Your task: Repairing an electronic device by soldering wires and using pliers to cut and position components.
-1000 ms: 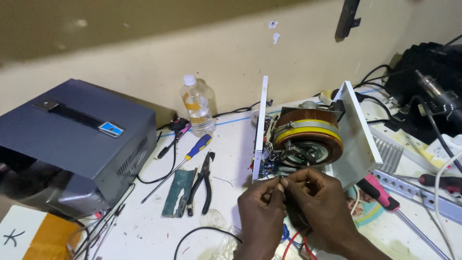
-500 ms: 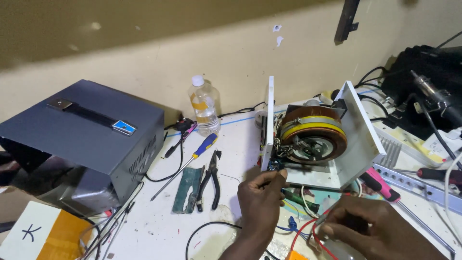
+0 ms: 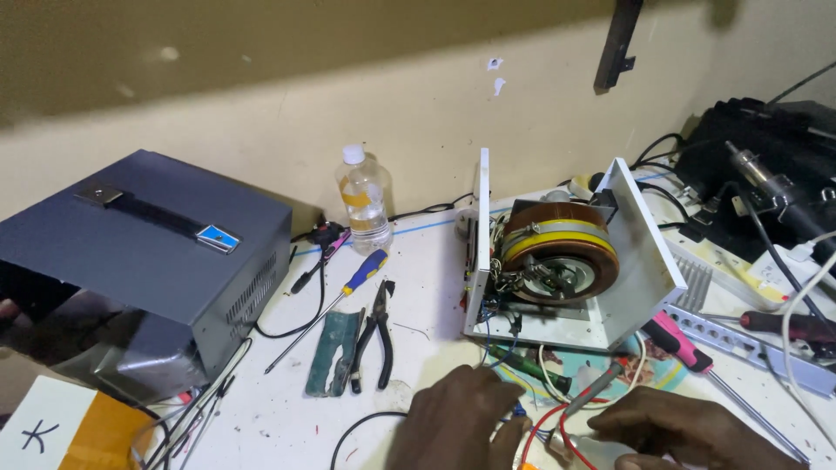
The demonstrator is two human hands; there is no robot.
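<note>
My left hand rests low on the white bench, its fingers bent over thin blue and red wires; I cannot see its grip. My right hand lies beside it, fingers closed around looping red wires above a pale object. A grey probe-like rod lies between the hands. Just beyond them stands an open white metal chassis holding a brown ring-shaped coil with a yellow band; loose wires hang from its front.
A grey metal cover sits at left, with a water bottle behind the middle. A blue-yellow screwdriver, pliers and a green pouch lie left of the chassis. A pink-handled screwdriver, perforated metal strip and black bag are at right.
Both hands have drawn back from the chassis toward me; the right hand pulled red wires down to the bench. The view shifted, so everything sits further right and higher.
</note>
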